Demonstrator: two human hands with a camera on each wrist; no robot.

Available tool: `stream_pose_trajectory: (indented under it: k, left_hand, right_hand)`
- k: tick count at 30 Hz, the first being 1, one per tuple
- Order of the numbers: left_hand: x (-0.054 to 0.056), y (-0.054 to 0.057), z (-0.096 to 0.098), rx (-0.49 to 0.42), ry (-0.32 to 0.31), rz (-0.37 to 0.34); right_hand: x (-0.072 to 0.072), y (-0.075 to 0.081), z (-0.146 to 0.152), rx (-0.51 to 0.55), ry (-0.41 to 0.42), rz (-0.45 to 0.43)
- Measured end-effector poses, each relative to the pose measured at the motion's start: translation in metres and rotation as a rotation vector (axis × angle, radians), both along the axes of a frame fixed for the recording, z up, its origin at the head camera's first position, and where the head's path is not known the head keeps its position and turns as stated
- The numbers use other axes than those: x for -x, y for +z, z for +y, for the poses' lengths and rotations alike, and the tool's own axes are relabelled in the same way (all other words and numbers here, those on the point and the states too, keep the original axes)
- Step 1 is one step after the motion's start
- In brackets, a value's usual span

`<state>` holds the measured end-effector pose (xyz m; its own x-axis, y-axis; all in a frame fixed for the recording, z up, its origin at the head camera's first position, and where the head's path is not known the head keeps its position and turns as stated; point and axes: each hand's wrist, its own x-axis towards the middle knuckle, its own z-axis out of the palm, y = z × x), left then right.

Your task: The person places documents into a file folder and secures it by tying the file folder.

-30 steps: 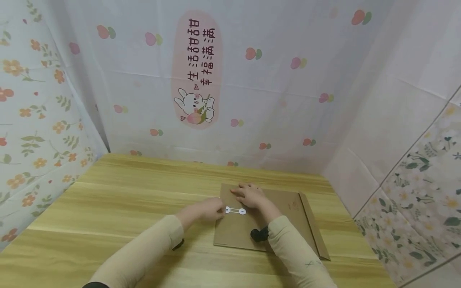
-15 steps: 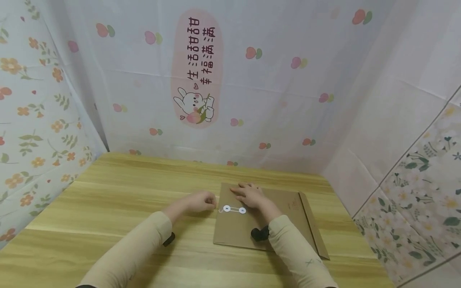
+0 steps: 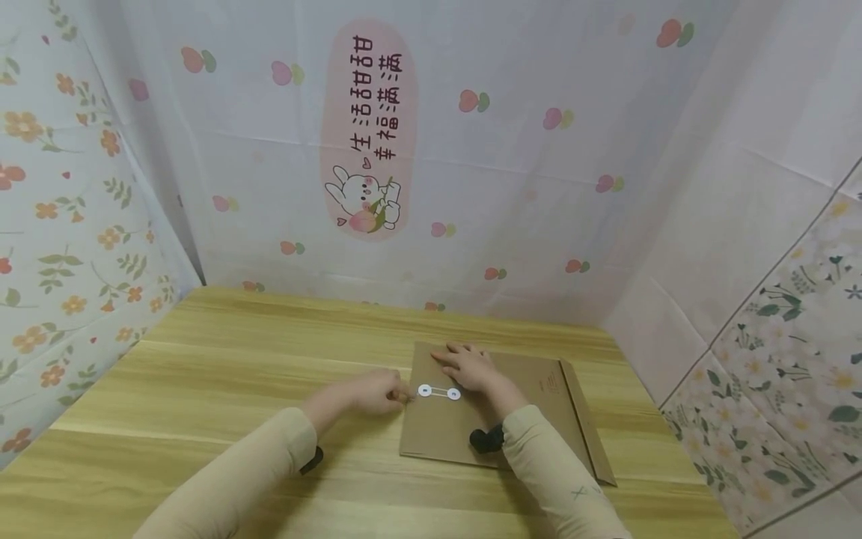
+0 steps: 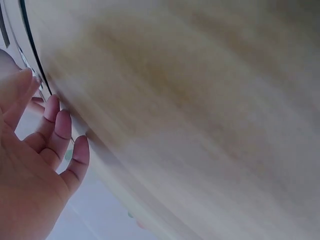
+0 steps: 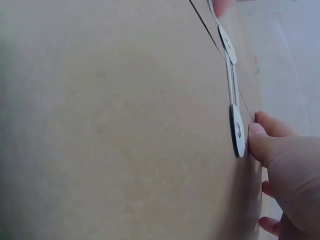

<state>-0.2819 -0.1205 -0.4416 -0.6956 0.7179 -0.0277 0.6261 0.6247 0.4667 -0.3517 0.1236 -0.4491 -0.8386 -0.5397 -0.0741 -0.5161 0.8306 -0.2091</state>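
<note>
A brown kraft paper document envelope (image 3: 438,438) lies flat on the table, with two white round buttons on its face. A white string (image 5: 231,85) is wound between the left button (image 3: 425,390) and the right button (image 3: 454,394). My left hand (image 3: 377,392) is at the envelope's left edge, thumb and forefinger pinching the string's loose end; its other fingers are bent in the left wrist view. With fingers spread, my right hand (image 3: 469,367) rests on the envelope's upper part, just beside the right button in the right wrist view.
The wood-grain table (image 3: 222,374) extends left of the envelope and in front of it. A folded strip (image 3: 587,423) runs along the envelope's right side. Patterned curtains (image 3: 512,187) hang behind the table and at both sides.
My left hand drew back left from the left button, then came a little right again to the string's end. The right hand and envelope have stayed in place.
</note>
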Motion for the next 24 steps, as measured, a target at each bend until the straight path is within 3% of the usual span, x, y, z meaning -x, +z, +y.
stream_pose_trajectory:
  k: [5, 9, 14, 18, 20, 24]
  left_hand:
    - [-0.006, 0.001, -0.001, -0.033, -0.029, -0.035]
    - [-0.012, 0.003, -0.002, -0.035, -0.001, -0.011]
    - [-0.018, -0.002, 0.008, -0.055, 0.112, 0.088]
    - [-0.020, -0.004, 0.025, -0.073, 0.209, 0.081]
    - [-0.021, -0.005, 0.033, -0.047, 0.240, 0.094]
    - [-0.020, -0.007, 0.047, 0.086, 0.291, 0.223]
  right_hand:
    - [-0.001, 0.000, 0.001, 0.004, 0.007, 0.011]
    - [-0.002, -0.002, 0.003, 0.002, 0.017, 0.021]
    - [-0.004, -0.003, 0.006, 0.028, 0.026, 0.007]
    - [-0.004, -0.003, 0.007, 0.062, 0.021, 0.003]
    - [-0.003, -0.003, 0.008, 0.065, 0.018, 0.003]
    - [-0.003, -0.003, 0.007, 0.063, 0.013, -0.009]
